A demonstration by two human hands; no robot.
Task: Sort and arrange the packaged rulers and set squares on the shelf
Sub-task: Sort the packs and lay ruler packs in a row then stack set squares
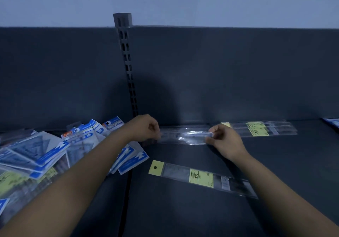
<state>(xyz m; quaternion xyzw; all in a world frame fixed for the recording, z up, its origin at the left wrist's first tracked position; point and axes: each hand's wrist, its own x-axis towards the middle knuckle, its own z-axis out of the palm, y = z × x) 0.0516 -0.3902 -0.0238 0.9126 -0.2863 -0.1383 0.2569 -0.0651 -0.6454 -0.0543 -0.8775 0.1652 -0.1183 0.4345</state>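
A clear packaged ruler (185, 136) lies lengthwise near the back of the dark shelf (183, 214). My left hand (146, 127) pinches its left end and my right hand (222, 140) pinches its right end. Behind and to the right lies a small stack of packaged rulers (262, 129) with yellow labels. A single packaged ruler (203, 178) with a yellow header card lies nearer to me, slanted. A loose heap of blue-and-white set square packages (45, 150) fills the left part of the shelf.
A slotted metal upright (128, 68) rises from the shelf's back panel between the two bays. The corner of another blue package (333, 122) shows at the far right edge. A seam (128, 191) runs between the shelf sections.
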